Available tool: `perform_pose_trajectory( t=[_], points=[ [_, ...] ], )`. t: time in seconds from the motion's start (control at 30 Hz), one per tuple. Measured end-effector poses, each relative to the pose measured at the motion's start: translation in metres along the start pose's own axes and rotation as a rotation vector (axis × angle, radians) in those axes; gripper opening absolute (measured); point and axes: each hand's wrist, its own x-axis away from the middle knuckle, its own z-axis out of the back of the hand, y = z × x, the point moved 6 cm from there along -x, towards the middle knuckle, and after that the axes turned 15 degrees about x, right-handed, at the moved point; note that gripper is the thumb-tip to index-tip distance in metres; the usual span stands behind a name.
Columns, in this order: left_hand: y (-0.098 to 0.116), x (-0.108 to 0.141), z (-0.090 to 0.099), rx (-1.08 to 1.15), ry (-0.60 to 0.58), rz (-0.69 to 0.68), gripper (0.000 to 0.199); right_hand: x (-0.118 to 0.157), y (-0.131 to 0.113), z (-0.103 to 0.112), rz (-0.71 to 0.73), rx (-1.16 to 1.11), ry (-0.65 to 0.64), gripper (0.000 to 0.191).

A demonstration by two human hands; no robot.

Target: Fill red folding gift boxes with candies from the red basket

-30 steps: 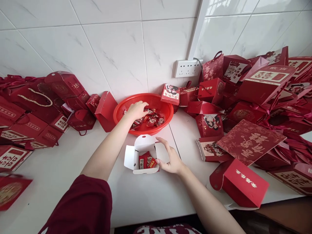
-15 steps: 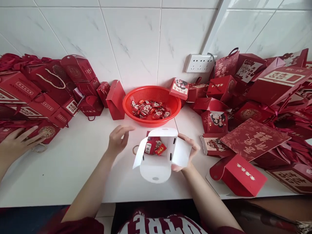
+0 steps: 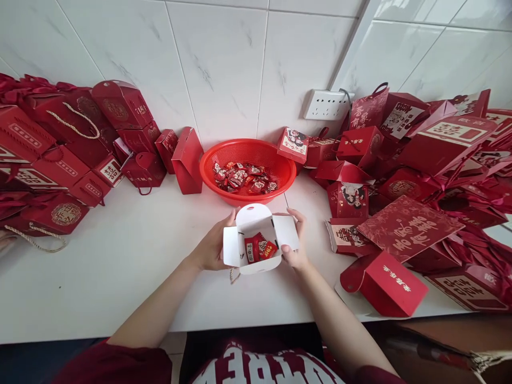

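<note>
Between my two hands is a gift box, its white inside facing up and its flaps spread. Several red wrapped candies lie in it. My left hand grips the box's left side, with the fingers partly hidden behind the flap. On the other side, my right hand holds the right flap, thumb near the front corner. A twisted cord handle shows beneath the box on the left. Just behind the box stands a red plastic basket with more wrapped candies inside.
Red gift boxes are stacked at the left, and a larger heap of red boxes covers the right. One red box lies near the front edge. A wall socket is behind. Part of another person's hand shows at far left.
My left hand has come in from the left and taken hold of the box. The box has tilted, showing the candies more fully. The other person's hand has drawn back to the left edge.
</note>
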Motion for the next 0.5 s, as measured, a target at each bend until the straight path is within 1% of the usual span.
perform_pose_trajectory(
  t=[0.03,0.1,0.17,0.2,0.27,0.37,0.43,0.5],
  points=[
    [-0.002,0.002,0.000,0.048,-0.006,0.021,0.108,0.000,0.000,-0.003,0.015,0.013,-0.061,0.087],
    [-0.005,0.005,-0.002,0.122,-0.022,0.080,0.112,0.000,-0.002,-0.007,0.053,0.043,-0.157,0.081],
    [-0.009,0.008,-0.003,0.127,-0.013,0.173,0.114,0.000,-0.005,-0.007,0.085,0.070,-0.209,0.077],
    [-0.009,0.009,-0.003,0.125,-0.013,0.188,0.117,0.000,-0.007,-0.006,0.097,0.089,-0.215,0.075],
    [-0.006,0.008,-0.002,0.126,-0.019,0.134,0.124,-0.001,-0.010,-0.004,0.123,0.144,-0.210,0.069],
    [-0.001,0.006,0.002,0.071,-0.023,-0.010,0.129,-0.002,-0.016,-0.002,0.194,0.200,-0.214,0.064],
    [0.001,0.005,0.006,0.009,-0.004,-0.105,0.124,-0.003,-0.020,-0.004,0.235,0.200,-0.255,0.070],
    [0.002,0.005,0.008,-0.052,0.013,-0.207,0.112,-0.003,-0.021,-0.008,0.238,0.195,-0.314,0.077]
  ],
)
